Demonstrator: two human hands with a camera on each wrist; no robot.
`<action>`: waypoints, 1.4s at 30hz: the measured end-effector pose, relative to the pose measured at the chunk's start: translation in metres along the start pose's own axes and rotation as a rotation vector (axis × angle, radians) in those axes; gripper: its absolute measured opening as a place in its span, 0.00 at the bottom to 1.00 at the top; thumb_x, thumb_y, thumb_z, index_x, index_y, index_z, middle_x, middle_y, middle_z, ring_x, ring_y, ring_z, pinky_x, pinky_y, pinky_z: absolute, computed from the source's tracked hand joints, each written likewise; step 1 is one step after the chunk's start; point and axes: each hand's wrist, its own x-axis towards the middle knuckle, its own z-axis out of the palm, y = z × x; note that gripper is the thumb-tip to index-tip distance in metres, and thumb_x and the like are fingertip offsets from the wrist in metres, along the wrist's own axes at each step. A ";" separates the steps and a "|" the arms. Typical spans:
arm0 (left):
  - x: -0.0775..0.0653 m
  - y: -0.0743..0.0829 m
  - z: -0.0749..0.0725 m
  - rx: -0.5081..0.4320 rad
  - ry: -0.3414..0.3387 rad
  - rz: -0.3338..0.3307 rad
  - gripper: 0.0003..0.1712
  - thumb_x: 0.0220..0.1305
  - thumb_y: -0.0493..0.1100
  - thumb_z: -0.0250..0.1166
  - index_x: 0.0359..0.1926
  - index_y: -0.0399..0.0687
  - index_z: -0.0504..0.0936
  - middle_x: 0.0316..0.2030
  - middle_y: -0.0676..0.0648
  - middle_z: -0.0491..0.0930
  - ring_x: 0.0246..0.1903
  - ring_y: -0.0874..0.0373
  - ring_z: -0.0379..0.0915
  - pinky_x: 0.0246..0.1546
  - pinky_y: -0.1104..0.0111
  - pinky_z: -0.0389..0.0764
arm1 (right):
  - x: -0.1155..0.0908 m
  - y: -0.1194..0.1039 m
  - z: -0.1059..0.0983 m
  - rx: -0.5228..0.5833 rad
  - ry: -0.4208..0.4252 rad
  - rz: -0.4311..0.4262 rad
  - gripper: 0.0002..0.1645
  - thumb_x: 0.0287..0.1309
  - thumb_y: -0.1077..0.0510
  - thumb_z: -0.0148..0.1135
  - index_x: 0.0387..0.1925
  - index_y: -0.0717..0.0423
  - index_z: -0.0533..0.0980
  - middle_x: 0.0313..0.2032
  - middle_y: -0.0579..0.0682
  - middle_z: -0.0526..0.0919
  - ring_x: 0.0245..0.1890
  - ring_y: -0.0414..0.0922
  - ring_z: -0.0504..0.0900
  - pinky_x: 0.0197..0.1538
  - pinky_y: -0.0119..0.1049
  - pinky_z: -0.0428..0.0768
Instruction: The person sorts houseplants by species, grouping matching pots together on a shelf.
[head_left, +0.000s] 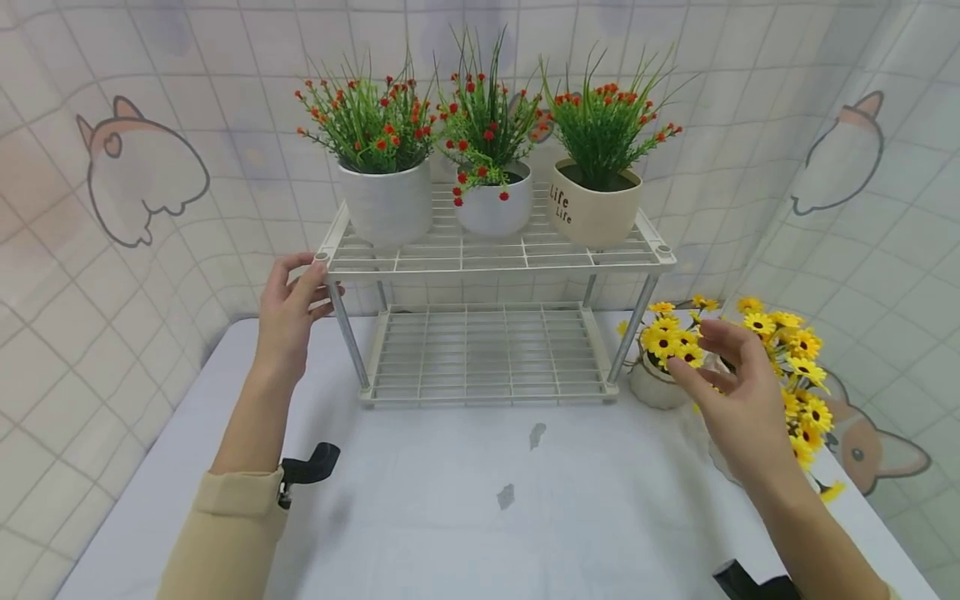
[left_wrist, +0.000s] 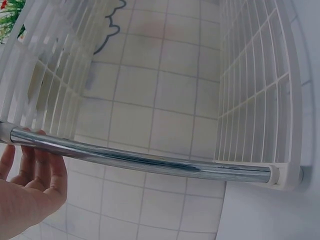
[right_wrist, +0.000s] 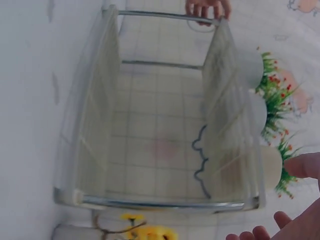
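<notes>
A white two-tier wire shelf rack (head_left: 491,398) with metal legs stands at the middle back of the table. My left hand (head_left: 285,321) holds its upper left front corner, thumb in front and fingers behind the metal leg (left_wrist: 140,162). Raised to the right of the rack is my right hand (head_left: 742,404), fingers loosely bent and apart, holding nothing. In the head view it overlaps the yellow flowers (head_left: 810,371). On the upper tier stand a left white pot (head_left: 386,204), a smaller middle white pot (head_left: 495,204) and a cream pot (head_left: 596,208) lettered "Life", all with red-flowered grass.
Another yellow-flowered plant in a grey-white pot (head_left: 656,387) stands beside the rack's right leg. A white cloth with grey marks covers the table (head_left: 450,525). Behind hangs a tile-patterned curtain (head_left: 247,50) with cartoon dogs.
</notes>
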 end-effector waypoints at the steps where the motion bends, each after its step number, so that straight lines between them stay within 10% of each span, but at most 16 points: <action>1: 0.000 0.000 0.000 0.010 0.001 -0.002 0.18 0.78 0.53 0.59 0.60 0.52 0.71 0.47 0.47 0.80 0.46 0.55 0.80 0.51 0.68 0.77 | -0.003 0.005 -0.001 -0.005 0.001 0.019 0.37 0.72 0.52 0.64 0.74 0.56 0.60 0.68 0.50 0.65 0.64 0.42 0.66 0.53 0.17 0.71; 24: 0.001 -0.001 0.001 -0.043 -0.015 -0.010 0.19 0.76 0.52 0.61 0.61 0.52 0.71 0.51 0.45 0.79 0.48 0.53 0.79 0.52 0.68 0.76 | -0.056 0.091 -0.003 0.030 -0.049 0.608 0.43 0.73 0.45 0.61 0.76 0.60 0.54 0.71 0.54 0.62 0.65 0.46 0.64 0.47 0.21 0.72; 42: 0.001 -0.002 -0.003 -0.042 -0.031 -0.018 0.19 0.76 0.54 0.61 0.61 0.53 0.71 0.51 0.45 0.80 0.49 0.53 0.79 0.54 0.67 0.75 | -0.064 0.199 -0.027 0.184 0.308 0.920 0.62 0.64 0.36 0.66 0.81 0.55 0.39 0.69 0.59 0.61 0.59 0.52 0.70 0.45 0.35 0.82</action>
